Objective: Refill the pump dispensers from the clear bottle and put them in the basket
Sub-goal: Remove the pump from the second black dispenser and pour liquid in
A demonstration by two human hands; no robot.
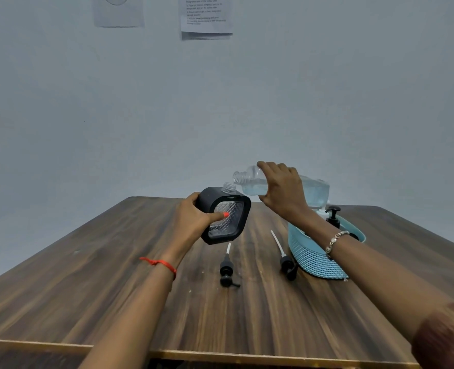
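Observation:
My left hand [193, 218] grips a black-framed dispenser bottle [227, 222] with a clear quilted face, lifted off the table and tilted right, its open neck up. My right hand [281, 187] holds the clear bottle [249, 182] on its side, uncapped mouth just above and right of the dispenser's neck; liquid lies in it. Two black pump heads with white tubes lie on the table: one [227, 270] below the dispenser, one [287, 262] against the basket. The blue mesh basket [313, 259] stands at the right, holding a dispenser whose black pump [333, 215] sticks up.
The wooden table [114, 288] runs from the near edge to a grey wall. Papers [207, 17] hang high on the wall. My right forearm crosses above the basket.

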